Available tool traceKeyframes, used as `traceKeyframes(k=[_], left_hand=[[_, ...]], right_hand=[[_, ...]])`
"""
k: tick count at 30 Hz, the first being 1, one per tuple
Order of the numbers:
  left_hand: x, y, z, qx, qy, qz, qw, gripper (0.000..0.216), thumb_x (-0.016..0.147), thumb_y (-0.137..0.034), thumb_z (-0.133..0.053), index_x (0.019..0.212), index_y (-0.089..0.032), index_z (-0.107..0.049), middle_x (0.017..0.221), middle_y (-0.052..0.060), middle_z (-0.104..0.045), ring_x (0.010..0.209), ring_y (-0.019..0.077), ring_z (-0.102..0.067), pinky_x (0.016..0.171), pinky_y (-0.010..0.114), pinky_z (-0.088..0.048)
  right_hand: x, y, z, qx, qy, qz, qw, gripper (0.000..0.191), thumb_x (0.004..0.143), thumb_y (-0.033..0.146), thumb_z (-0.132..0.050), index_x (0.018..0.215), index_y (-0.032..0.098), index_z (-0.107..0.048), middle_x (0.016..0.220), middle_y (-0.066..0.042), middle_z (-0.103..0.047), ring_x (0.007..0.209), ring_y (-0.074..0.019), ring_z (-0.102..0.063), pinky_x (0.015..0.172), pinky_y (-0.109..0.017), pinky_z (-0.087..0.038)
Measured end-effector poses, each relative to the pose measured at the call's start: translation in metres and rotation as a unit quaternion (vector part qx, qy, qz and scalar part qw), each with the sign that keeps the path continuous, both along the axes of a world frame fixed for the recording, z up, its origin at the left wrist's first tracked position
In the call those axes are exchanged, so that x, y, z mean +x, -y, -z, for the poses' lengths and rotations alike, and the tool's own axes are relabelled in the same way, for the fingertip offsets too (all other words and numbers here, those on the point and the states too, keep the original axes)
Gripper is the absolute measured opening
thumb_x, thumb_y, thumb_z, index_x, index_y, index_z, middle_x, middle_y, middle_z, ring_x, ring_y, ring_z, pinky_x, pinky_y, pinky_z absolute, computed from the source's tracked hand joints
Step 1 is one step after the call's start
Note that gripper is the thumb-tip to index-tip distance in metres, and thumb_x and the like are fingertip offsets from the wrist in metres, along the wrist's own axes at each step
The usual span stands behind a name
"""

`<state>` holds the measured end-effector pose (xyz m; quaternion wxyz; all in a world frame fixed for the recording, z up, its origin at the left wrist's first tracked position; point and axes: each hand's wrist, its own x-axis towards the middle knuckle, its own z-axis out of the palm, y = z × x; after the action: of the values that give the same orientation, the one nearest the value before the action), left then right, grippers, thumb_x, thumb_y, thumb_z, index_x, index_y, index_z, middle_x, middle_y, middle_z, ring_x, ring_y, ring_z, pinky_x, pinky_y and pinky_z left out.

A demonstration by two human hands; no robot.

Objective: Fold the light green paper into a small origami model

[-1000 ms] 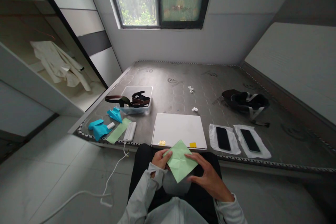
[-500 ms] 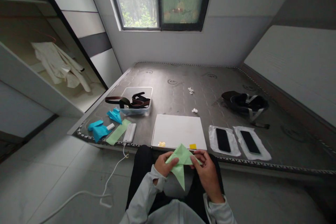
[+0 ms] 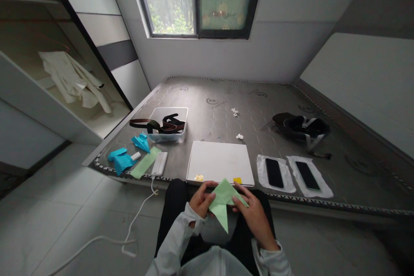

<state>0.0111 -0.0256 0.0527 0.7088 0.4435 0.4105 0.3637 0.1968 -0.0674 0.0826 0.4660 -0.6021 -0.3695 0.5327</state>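
A folded sheet of light green paper point(image 3: 224, 196) is held above my lap, its peak pointing away from me and a long narrow point hanging towards me. My left hand point(image 3: 201, 200) grips its left edge, thumb on top and fingers behind. On the other side, my right hand point(image 3: 251, 212) pinches the right flap between thumb and fingers. Just beyond the paper lies a flat white box point(image 3: 221, 161) with a small yellow square point(image 3: 237, 180) and a shiny gold scrap point(image 3: 199, 177) on its near edge.
Left of the box are a white power strip point(image 3: 159, 164), a green paper strip point(image 3: 145, 164), blue folded papers point(image 3: 123, 163) and a plastic bin point(image 3: 168, 138) with belts. To the right, two phones point(image 3: 274, 172) lie on white wrappers, with a dark cap point(image 3: 300, 127) behind. A white cable point(image 3: 139, 213) trails to the floor.
The left fingers have shifted further behind the paper, and the left flap's tip no longer sticks out past the thumb. My right hand has moved slightly along the right flap.
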Motion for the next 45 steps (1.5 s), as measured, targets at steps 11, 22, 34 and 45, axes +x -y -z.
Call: traceKeyframes(k=[11,22,34,45], left_hand=[[-0.014,-0.002,-0.012,0.124,-0.032,0.092,0.987,0.032,0.066,-0.021,-0.072,0.097,-0.016,-0.064,0.069,0.001,-0.068,0.062,0.0148,-0.065,0.060,0.023,-0.049],[0.006,-0.002,-0.011,0.029,-0.095,-0.157,0.983,0.033,0.066,-0.043,-0.074,0.079,-0.020,-0.054,0.053,-0.007,-0.057,0.041,0.0086,-0.051,0.041,0.019,-0.046],[0.009,0.006,-0.007,0.050,-0.036,-0.031,0.998,0.057,0.083,-0.070,-0.044,0.095,-0.016,-0.060,0.061,0.002,-0.069,0.043,0.0141,-0.065,0.038,0.019,-0.043],[0.020,0.007,-0.005,0.001,-0.069,-0.103,0.992,0.055,0.068,-0.053,-0.075,0.101,-0.010,-0.068,0.067,0.007,-0.076,0.045,0.0138,-0.068,0.040,0.016,-0.048]], right_hand=[[0.010,0.000,-0.005,0.033,0.021,0.037,0.999,0.045,0.068,0.059,-0.071,0.090,0.020,-0.078,0.109,-0.012,-0.073,0.104,-0.0327,-0.065,0.082,-0.045,-0.059],[0.005,0.007,-0.013,0.091,0.106,-0.090,0.986,0.032,0.074,0.035,-0.073,0.105,0.025,-0.072,0.122,-0.008,-0.066,0.119,-0.0269,-0.057,0.107,-0.041,-0.041],[-0.009,0.004,-0.017,0.101,0.270,-0.037,0.957,0.029,0.084,0.045,-0.059,0.071,0.019,-0.066,0.074,-0.001,-0.068,0.074,-0.0175,-0.065,0.072,-0.025,-0.047],[-0.016,0.007,-0.016,0.077,0.154,0.029,0.985,0.059,0.076,0.042,-0.068,0.126,0.018,-0.047,0.087,-0.004,-0.075,0.078,-0.0199,-0.071,0.074,-0.028,-0.054]])
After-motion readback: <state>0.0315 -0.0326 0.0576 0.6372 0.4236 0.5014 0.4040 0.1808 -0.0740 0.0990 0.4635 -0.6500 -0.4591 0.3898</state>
